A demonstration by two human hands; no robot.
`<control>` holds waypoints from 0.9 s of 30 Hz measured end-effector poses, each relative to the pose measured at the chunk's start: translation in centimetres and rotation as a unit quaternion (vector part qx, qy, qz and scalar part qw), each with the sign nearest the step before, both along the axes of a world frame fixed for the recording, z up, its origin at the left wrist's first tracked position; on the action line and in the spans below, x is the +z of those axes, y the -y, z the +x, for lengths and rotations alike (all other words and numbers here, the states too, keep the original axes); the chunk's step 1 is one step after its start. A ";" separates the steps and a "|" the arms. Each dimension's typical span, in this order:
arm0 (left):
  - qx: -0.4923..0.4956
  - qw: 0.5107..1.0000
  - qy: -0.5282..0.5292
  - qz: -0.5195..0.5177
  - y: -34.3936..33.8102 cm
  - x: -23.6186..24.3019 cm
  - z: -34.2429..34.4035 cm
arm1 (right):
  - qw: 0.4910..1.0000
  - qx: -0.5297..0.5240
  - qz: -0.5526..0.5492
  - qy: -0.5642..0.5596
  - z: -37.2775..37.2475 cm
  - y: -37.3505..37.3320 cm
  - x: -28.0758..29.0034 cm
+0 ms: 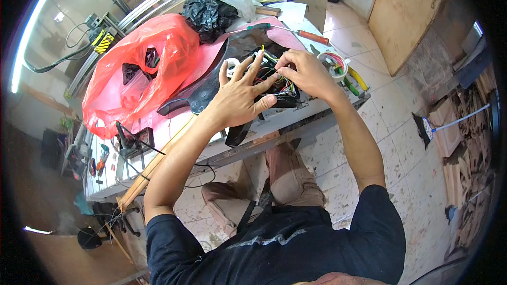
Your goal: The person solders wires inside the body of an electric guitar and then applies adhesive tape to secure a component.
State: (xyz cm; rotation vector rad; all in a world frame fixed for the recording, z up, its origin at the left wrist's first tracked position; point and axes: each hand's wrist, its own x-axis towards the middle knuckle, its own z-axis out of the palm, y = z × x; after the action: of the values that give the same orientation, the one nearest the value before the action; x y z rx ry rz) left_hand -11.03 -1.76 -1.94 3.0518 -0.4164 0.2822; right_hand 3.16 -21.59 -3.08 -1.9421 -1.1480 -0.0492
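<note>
A black plastic housing [199, 92] with a broad curved body lies on the workbench, its right part exposing a bundle of thin coloured wires [288, 85]. My left hand [242, 91] rests over it with fingers spread, their tips by the wires. A white ring, perhaps a tape roll [231, 66], shows beside its fingers. From the right, my right hand [305, 74] reaches in, thumb and fingertips pinched together at the wires. Whatever lies in that pinch is too small to make out. Part of the wiring is hidden under both hands.
A red plastic bag [174, 39] and a black bag [210, 18] lie at the left and back. Behind my right hand is a screwdriver [312, 37]. Right of it are a tape roll [334, 64] and yellow-handled pliers [357, 78]. A wooden strip [138, 191] crosses the bench's left end.
</note>
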 end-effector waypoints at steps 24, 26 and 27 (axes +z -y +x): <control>0.019 0.994 -0.070 -0.076 -1.1 -0.4 0.6 | 0.997 0.019 -0.056 0.049 0.6 -0.5 0.2; 0.017 0.995 -0.071 -0.074 -1.2 -0.5 0.7 | 0.996 0.022 -0.054 0.064 0.7 -0.7 0.0; 0.017 0.994 -0.073 -0.075 -1.2 -0.6 0.7 | 0.995 0.027 -0.052 0.079 0.7 -0.8 -0.1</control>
State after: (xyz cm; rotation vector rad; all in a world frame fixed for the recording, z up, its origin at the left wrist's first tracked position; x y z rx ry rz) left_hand -10.34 -0.57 -2.49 2.9098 -0.3197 0.0861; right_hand 3.88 -20.84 -3.19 -2.0271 -1.3284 -0.1175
